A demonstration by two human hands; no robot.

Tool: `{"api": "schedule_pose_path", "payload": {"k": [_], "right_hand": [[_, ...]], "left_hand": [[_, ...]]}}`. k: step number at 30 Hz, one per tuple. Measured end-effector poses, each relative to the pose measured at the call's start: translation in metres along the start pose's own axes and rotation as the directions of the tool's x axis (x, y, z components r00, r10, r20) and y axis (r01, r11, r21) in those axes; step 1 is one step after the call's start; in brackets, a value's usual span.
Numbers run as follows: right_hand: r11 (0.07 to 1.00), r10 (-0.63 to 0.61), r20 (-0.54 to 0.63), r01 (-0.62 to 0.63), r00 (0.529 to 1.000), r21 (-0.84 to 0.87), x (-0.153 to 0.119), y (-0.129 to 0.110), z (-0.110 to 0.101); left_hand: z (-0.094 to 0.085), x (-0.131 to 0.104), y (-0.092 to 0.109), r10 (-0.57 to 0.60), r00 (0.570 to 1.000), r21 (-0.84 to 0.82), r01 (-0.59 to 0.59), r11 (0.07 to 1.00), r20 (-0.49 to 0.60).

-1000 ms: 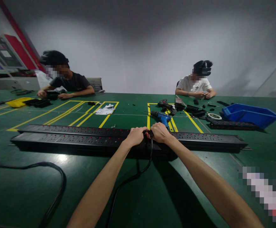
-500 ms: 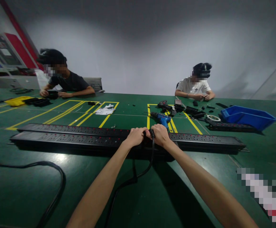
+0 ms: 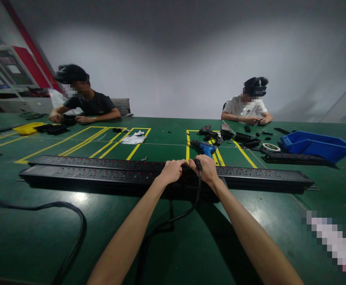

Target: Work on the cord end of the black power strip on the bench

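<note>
Two long black power strips (image 3: 86,173) with rows of outlets and small red marks lie side by side across the table before me. Over the middle of the nearer strip, my right hand (image 3: 206,168) is closed around the end of a black power cable (image 3: 199,194). The cable hangs from that hand and curves down to the left toward me. Close beside it, my left hand (image 3: 172,171) is closed with fingers curled at the strip's middle; what its fingertips grip is hidden. The two hands nearly meet.
A blue cordless drill (image 3: 206,148) lies just beyond my right hand. Farther right are black parts, a white ring (image 3: 271,147) and a blue bin (image 3: 318,145). Another loop of cable (image 3: 82,223) lies near left. Two people (image 3: 94,105) sit across the green table.
The view has shifted slightly, moving the strips a little rightward in the picture. Both hands keep their closed grips, and the cable end appears slightly farther right.
</note>
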State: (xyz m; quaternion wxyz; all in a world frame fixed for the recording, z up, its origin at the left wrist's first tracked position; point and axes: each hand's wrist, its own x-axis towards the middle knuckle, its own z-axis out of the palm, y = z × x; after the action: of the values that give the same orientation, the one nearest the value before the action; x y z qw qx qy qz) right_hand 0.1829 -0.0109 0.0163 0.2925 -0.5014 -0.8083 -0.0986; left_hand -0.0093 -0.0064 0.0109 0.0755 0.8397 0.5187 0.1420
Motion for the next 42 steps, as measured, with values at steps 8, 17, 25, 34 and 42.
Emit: {"api": "schedule_pose_path", "payload": {"k": [8,17,25,34,42], "right_hand": [[0.910,0.137,-0.053,-0.105,0.989,0.400,-0.005,0.002,-0.004],[0.767,0.295,-0.052,-0.204,0.954,0.609,-0.002,0.008,-0.006],[0.751,-0.065,0.380,-0.205,0.923,0.627,0.000,0.034,-0.034],[0.791,-0.226,0.727,-0.314,0.648,0.525,-0.011,0.062,-0.083],[0.862,-0.154,0.814,-0.327,0.560,0.387,-0.013,0.058,-0.105]], "left_hand": [[-0.003,-0.003,0.001,0.030,1.000,-0.040,-0.030,0.999,-0.009],[-0.003,-0.003,0.006,-0.001,1.000,-0.045,0.000,0.999,-0.017],[-0.001,-0.002,0.003,0.001,1.000,-0.054,-0.003,0.999,-0.031],[-0.001,-0.002,0.005,0.010,0.999,-0.065,-0.012,0.998,-0.039],[0.002,-0.003,0.005,-0.002,0.999,-0.051,-0.001,0.999,-0.046]]}}
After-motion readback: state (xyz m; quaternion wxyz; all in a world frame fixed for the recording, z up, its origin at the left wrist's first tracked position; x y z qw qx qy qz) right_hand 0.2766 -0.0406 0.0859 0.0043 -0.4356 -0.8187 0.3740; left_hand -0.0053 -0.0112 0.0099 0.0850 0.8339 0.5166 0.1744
